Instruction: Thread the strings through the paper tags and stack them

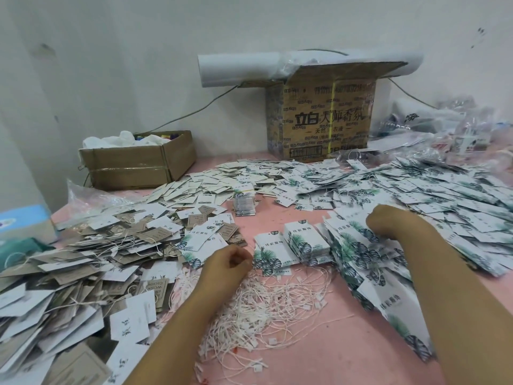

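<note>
A: Left hand (230, 263)?

B: Lower centre of the frame. Fingers curled in, thumb and fingertips closed together at the upper edge of the strings (263, 304). A few strands run up into the pinch.

A: And the strings themselves?

B: A loose white tangle on the pink table cover (347, 354), bottom centre, small tabs on the ends.

A: Right hand (388, 220)?

B: Right of centre, knuckles up, fingers tucked under, resting on the leaf-print tags (361, 254). Fingertips are hidden. Cannot tell whether it has hold of a tag.

A: Where do the tags sit?

B: Leaf-print tags fan out under and below the right hand. Two neat stacks (305, 243) stand just left of them, above the strings. A wide loose heap (444, 195) covers the right side. A banded bundle (244, 202) stands upright in the centre.

A: Left side?

B: Brown and grey tags (83, 262), many already with string on them, piled to the lower left corner.

A: Background?

B: A printed carton (324, 118) against the wall, top centre, with a paper roll (236, 69) across its open flaps. A low cardboard box (138, 165) is at upper left, a blue tissue box (25, 223) at the left edge.
</note>
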